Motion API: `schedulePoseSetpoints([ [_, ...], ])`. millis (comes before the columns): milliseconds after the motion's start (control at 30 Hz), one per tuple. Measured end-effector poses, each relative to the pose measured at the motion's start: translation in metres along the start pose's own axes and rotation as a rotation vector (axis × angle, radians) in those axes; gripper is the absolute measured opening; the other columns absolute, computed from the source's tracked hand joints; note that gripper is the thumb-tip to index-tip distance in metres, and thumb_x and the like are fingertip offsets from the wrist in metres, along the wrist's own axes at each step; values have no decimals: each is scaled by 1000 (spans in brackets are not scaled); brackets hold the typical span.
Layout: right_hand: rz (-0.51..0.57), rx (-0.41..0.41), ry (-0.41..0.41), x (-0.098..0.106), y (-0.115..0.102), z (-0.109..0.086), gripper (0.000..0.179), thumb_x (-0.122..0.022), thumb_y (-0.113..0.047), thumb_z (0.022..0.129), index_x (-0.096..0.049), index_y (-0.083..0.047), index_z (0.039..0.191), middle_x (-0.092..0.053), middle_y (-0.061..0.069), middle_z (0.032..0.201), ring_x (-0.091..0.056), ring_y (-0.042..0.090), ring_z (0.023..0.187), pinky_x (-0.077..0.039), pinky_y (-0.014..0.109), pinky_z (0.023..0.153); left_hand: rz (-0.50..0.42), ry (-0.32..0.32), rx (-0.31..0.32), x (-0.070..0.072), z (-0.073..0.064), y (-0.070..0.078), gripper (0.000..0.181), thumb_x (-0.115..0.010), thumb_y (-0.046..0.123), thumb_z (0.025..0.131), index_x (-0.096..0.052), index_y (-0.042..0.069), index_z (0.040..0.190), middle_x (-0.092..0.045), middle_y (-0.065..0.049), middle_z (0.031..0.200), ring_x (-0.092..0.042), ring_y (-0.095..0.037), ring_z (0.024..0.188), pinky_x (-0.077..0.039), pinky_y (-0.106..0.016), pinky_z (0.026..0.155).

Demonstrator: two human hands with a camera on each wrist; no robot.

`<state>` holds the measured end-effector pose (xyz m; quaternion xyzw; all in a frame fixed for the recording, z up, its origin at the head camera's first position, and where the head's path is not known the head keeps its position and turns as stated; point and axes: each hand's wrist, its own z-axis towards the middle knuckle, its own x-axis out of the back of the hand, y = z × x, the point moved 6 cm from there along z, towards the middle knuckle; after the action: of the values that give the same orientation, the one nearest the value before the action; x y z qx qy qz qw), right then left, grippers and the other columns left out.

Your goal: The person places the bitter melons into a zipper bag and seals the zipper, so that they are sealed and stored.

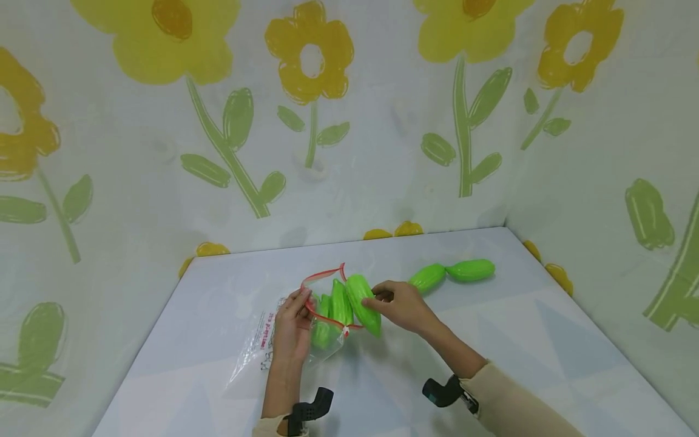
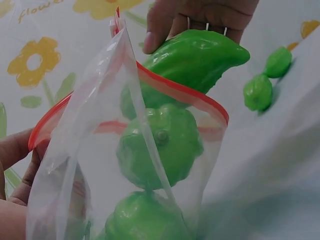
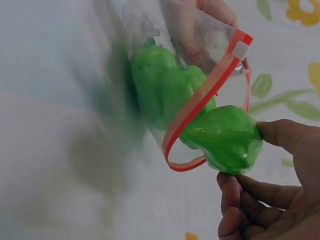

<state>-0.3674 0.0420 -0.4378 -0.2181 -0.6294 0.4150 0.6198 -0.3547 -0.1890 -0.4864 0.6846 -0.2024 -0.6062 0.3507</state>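
Observation:
A clear zip bag [image 1: 253, 349] with a red zip edge [image 3: 200, 100] is held up by my left hand [image 1: 292, 331], which grips it near the mouth. Its mouth gapes, and several green ribbed gourds [image 2: 159, 145] show through the plastic. My right hand [image 1: 404, 306] pinches another glossy green gourd [image 1: 358, 297] between thumb and fingers. That gourd lies tilted at the bag's mouth, one end inside the red rim and the other sticking out. A white slider [image 3: 241, 50] sits on the zip. Part of my left hand is hidden behind the bag in the right wrist view.
Two more green gourds [image 1: 471, 271] lie end to end on the white table [image 1: 437, 376], beyond my right hand. A wall with printed yellow flowers [image 1: 355, 152] rises behind the table's back edge and along its right side.

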Motion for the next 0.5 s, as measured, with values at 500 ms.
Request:
schedulePoseSetpoints([
  [500, -73, 40, 13, -5, -10, 5, 38, -77, -37, 87, -73, -7, 110, -66, -3, 91, -59, 15, 85, -51, 33, 67, -9, -23, 18, -2, 0, 0, 5, -65, 6, 97, -63, 1, 97, -62, -3, 81, -60, -10, 71, -51, -19, 68],
])
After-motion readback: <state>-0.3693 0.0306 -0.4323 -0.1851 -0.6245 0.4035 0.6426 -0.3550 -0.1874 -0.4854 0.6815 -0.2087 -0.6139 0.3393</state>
